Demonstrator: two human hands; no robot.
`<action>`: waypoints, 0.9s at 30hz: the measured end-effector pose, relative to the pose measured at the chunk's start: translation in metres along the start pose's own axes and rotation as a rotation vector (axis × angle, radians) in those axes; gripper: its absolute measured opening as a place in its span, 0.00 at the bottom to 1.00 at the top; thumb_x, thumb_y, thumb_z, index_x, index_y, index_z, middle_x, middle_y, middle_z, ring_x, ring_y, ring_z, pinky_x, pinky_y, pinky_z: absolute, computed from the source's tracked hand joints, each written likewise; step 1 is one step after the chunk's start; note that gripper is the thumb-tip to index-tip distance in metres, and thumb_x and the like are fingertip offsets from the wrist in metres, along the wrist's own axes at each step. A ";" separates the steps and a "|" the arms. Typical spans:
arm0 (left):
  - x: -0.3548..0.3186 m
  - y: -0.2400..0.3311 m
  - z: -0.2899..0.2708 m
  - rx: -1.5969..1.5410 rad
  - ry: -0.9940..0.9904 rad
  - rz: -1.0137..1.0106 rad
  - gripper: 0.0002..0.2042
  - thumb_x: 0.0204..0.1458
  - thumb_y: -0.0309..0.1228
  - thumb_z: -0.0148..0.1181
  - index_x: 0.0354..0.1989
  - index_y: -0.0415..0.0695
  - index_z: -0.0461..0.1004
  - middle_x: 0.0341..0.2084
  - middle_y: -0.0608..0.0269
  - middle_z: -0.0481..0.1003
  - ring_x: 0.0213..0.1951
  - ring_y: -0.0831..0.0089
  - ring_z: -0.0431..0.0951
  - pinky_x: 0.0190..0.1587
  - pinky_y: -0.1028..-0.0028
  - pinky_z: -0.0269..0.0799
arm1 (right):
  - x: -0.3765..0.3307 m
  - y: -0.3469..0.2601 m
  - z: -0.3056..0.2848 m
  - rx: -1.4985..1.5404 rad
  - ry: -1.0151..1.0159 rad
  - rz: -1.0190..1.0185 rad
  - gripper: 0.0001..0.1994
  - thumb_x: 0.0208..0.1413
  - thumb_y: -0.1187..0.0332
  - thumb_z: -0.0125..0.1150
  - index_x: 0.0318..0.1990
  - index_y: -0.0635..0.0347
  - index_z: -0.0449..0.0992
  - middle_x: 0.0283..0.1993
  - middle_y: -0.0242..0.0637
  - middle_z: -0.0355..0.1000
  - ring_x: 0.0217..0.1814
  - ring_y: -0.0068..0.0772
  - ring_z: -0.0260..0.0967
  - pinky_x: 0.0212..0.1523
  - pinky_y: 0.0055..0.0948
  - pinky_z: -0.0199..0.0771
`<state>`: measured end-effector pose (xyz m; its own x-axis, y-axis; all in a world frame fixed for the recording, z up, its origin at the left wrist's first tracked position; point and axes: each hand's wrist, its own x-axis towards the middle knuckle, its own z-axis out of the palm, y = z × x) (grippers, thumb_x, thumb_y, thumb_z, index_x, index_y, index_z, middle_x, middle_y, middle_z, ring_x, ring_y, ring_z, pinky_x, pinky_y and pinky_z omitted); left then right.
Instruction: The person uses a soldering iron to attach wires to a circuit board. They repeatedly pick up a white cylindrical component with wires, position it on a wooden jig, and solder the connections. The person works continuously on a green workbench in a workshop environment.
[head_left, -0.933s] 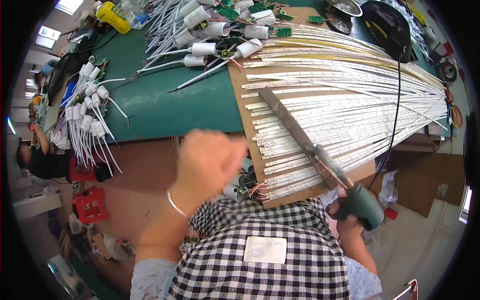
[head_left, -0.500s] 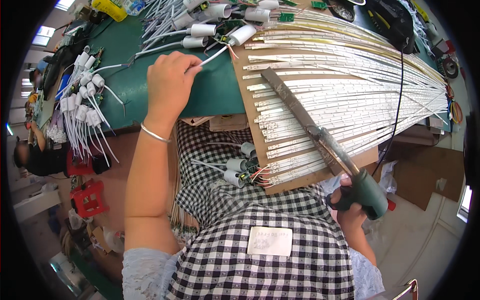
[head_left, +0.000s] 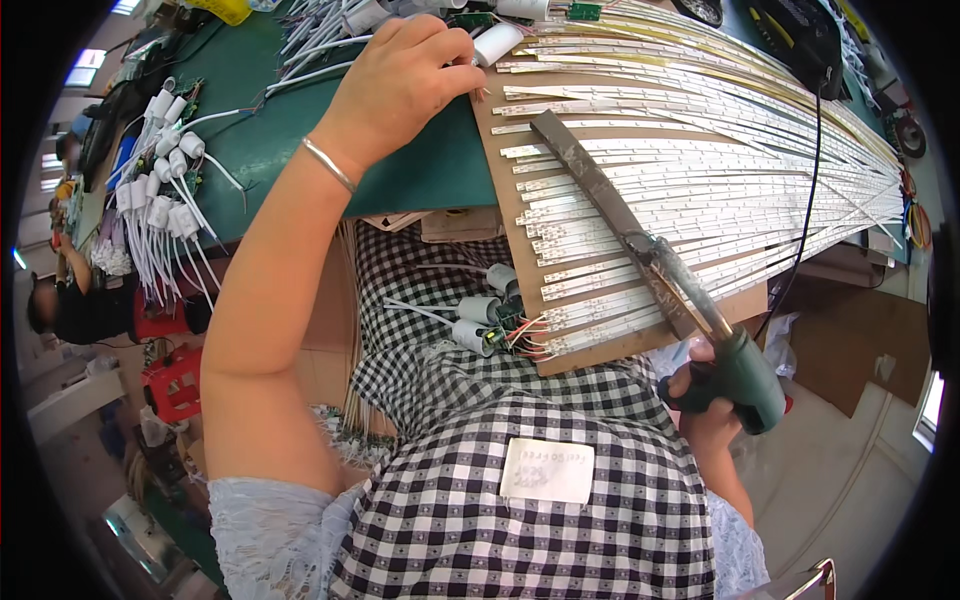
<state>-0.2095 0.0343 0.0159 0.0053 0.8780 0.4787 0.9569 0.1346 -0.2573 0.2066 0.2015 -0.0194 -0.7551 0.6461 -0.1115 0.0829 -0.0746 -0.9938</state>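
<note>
My left hand (head_left: pixel 400 85) reaches over the green table, its fingers closed by the thin wires at the end of a white cylindrical cap (head_left: pixel 498 44). The grip itself is partly hidden behind the knuckles. In my right hand (head_left: pixel 705 400) is a dark green soldering gun (head_left: pixel 748 385), its metal barrel pointing up and left. Under that barrel a dark metal bar (head_left: pixel 590 180) lies across many white LED strips (head_left: pixel 640 160), fanned out on a brown board (head_left: pixel 508 190). Several white caps with green circuit boards (head_left: pixel 475 335) rest on my checked apron, by the board's lower left corner.
More white caps with cables (head_left: pixel 165 190) hang over the table's left edge. Cables and caps (head_left: pixel 320 45) are heaped at the back. A black cord (head_left: pixel 812 190) crosses the strips at right. A red stool (head_left: pixel 172 385) stands below left, and a person in dark clothes (head_left: pixel 85 300) sits beyond.
My left hand has moved up and right, from the white cable to the wires by the cap. The soldering gun stays in my right hand, nearly still. The whole view has shifted slightly.
</note>
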 end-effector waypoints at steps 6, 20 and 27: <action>0.021 0.000 -0.014 -0.150 -0.098 0.028 0.04 0.42 0.29 0.63 0.28 0.50 0.78 0.29 0.68 0.74 0.37 0.66 0.72 0.43 0.68 0.67 | 0.001 -0.002 0.002 -0.020 0.026 -0.016 0.43 0.46 0.29 0.59 0.51 0.66 0.70 0.24 0.33 0.69 0.24 0.23 0.66 0.27 0.20 0.63; 0.012 -0.009 -0.001 -0.359 -0.060 -0.052 0.02 0.43 0.25 0.64 0.26 0.44 0.77 0.30 0.60 0.74 0.36 0.59 0.75 0.41 0.64 0.71 | 0.001 -0.002 0.000 -0.018 -0.032 0.032 0.43 0.45 0.29 0.58 0.49 0.65 0.71 0.21 0.34 0.68 0.22 0.24 0.65 0.27 0.21 0.62; 0.012 -0.008 0.004 -0.944 0.086 -0.516 0.02 0.53 0.25 0.62 0.33 0.42 0.78 0.32 0.65 0.76 0.34 0.71 0.75 0.37 0.73 0.71 | -0.001 -0.003 0.002 0.006 -0.027 0.058 0.43 0.45 0.29 0.59 0.50 0.66 0.70 0.23 0.34 0.69 0.23 0.24 0.67 0.28 0.22 0.65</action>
<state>-0.2181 0.0461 0.0200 -0.4779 0.7763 0.4110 0.6866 0.0383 0.7261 0.2060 0.1992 -0.0168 -0.7667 0.6195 -0.1684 0.1231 -0.1155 -0.9856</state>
